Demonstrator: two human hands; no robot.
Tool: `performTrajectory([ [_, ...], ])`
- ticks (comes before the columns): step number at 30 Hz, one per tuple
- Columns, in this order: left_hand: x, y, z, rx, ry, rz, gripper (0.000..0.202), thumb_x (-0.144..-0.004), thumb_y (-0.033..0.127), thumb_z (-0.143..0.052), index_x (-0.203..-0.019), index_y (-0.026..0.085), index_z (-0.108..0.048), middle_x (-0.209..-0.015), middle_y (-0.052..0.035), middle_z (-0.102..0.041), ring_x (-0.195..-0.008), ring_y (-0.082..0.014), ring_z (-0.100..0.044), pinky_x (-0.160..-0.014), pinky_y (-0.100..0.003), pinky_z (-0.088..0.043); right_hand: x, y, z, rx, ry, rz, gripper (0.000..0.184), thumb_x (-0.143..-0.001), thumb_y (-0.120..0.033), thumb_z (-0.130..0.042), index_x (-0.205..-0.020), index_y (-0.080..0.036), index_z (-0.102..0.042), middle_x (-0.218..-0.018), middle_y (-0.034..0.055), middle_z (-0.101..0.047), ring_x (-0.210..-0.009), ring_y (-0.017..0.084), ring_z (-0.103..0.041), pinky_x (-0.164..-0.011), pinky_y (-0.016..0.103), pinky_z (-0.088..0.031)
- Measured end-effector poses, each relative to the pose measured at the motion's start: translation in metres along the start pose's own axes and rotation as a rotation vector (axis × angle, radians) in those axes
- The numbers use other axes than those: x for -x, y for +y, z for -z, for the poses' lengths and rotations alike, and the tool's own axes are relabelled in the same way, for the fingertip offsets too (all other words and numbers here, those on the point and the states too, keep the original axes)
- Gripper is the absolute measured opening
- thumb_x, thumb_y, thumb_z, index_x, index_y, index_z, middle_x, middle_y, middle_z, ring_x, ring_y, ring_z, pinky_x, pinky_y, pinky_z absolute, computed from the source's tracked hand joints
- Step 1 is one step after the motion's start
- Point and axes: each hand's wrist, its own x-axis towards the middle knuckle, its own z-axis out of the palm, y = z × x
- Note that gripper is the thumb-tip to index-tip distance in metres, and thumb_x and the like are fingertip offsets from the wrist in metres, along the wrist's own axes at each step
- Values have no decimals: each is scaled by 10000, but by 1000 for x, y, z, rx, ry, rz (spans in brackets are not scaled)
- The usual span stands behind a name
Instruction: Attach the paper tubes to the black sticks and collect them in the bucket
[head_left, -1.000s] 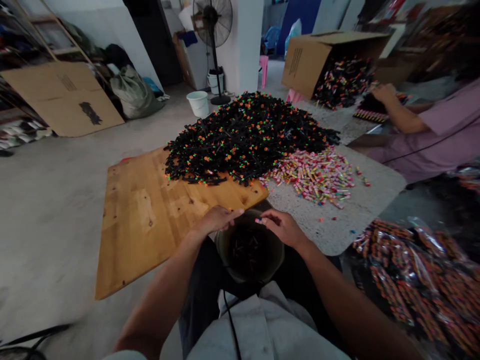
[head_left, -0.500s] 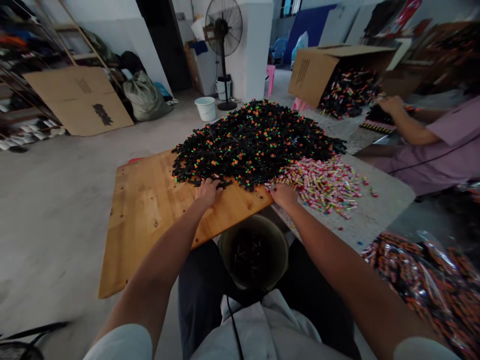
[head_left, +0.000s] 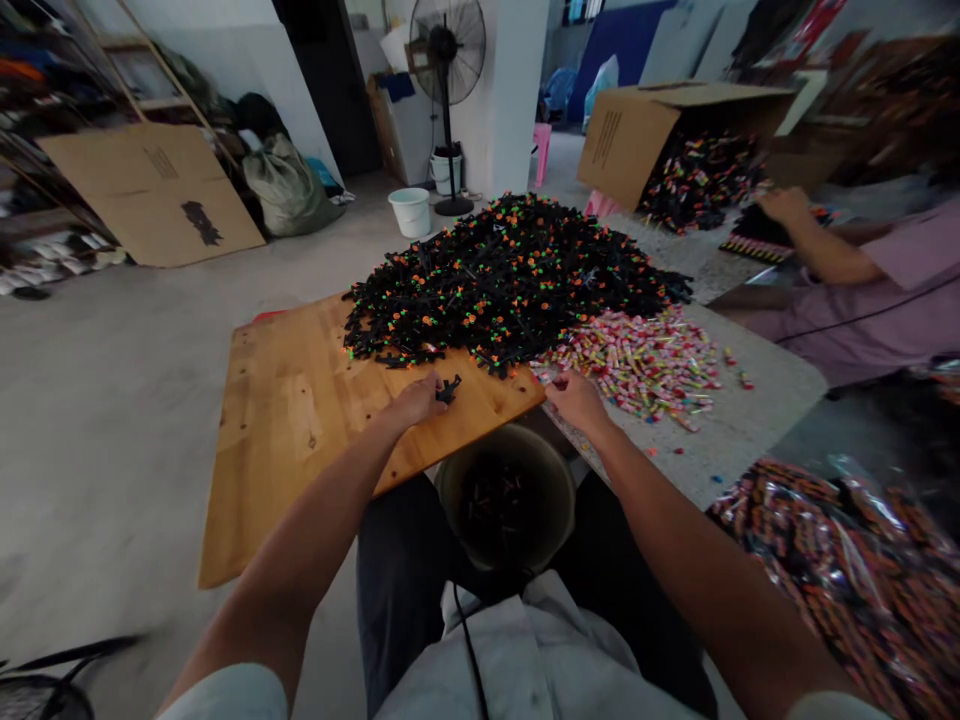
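My left hand (head_left: 420, 398) is closed on a small black plastic toy gun (head_left: 448, 389), just above the wooden board (head_left: 285, 420). Behind it rises a large heap of similar black pieces (head_left: 510, 270) with orange and green bits. My right hand (head_left: 576, 398) is at the near left edge of a pile of small pink, red and yellow candy-like tubes (head_left: 652, 360). Its fingers are pinched together; whatever lies between them is too small to make out. Below the board's edge, between my knees, a bucket (head_left: 559, 515) holds dark pieces.
Bagged orange-and-black goods (head_left: 832, 580) lie at lower right. A co-worker in a pink shirt (head_left: 900, 270) handles pieces near an open cardboard box (head_left: 622, 140). Further back stand a fan (head_left: 444, 100) and a white bucket (head_left: 411, 214). A grey tabletop (head_left: 772, 400) adjoins the board.
My left hand has drawn back from the heap's front edge towards me, bringing out a black toy gun. My right hand stays by the tubes, with only a slight shift.
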Motion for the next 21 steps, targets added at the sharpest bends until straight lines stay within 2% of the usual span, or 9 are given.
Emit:
performTrajectory([
  [2,9,10,0,101,-134,4,444,-619,248,-847,-1032,206,-690,-894,-60,-709,-848,-252,-669,-763,-330,-500,15,-1,1,-200,51,55,242,-860,-407,-672,-934,-179,-708,-827,70,-748,-770,216,-684,-690,303,-518],
  [4,19,23,-3,299,-311,8,465,-626,273,-845,-1059,213,-686,-918,-56,-714,-809,-231,-687,-736,-324,-530,31,-4,5,-432,36,76,306,-844,-487,-699,-926,-194,-676,-767,27,-711,-660,180,-643,-631,292,-512],
  [6,31,37,-9,482,-470,4,423,-632,279,-841,-1014,207,-675,-910,-54,-711,-793,-219,-708,-722,-320,-558,45,-11,9,-686,-84,75,386,-826,-556,-726,-970,-204,-661,-746,-7,-689,-570,147,-602,-576,280,-505],
  [8,42,51,-17,601,-568,8,383,-635,254,-826,-970,200,-649,-923,-60,-714,-776,-209,-728,-709,-317,-579,58,-19,14,-865,-219,83,433,-811,-590,-754,-1010,-212,-680,-737,-21,-681,-535,133,-580,-547,276,-504],
  [10,52,63,-25,664,-582,6,409,-640,212,-786,-1019,202,-634,-918,-51,-711,-706,-183,-721,-666,-306,-586,68,-28,16,-930,-277,104,435,-809,-586,-773,-1031,-215,-726,-719,-20,-671,-546,135,-575,-546,279,-510],
  [14,63,78,-35,734,-566,-42,632,-694,206,-736,-1311,222,-600,-810,16,-664,-528,-111,-596,-535,-251,-539,77,-37,17,-979,-246,108,393,-832,-552,-769,-1028,-212,-790,-663,-19,-637,-561,141,-565,-546,281,-515],
  [16,66,82,-36,732,-540,-49,648,-779,303,-748,-1399,213,-584,-772,22,-656,-462,-87,-524,-465,-220,-475,78,-38,16,-999,-234,105,382,-841,-541,-762,-1027,-210,-801,-658,-17,-633,-558,139,-561,-539,279,-510],
  [18,68,84,-36,696,-476,-43,624,-863,452,-727,-1412,182,-605,-730,14,-653,-420,-76,-478,-420,-206,-416,78,-38,15,-996,-234,113,385,-854,-540,-748,-1042,-209,-807,-663,-14,-637,-557,139,-562,-543,282,-515],
  [21,69,85,-34,648,-463,-31,657,-900,600,-692,-1391,166,-640,-686,-1,-665,-397,-76,-473,-413,-206,-398,79,-40,17,-947,-213,165,382,-867,-538,-738,-1053,-212,-814,-664,-14,-647,-560,140,-570,-570,290,-528],
])
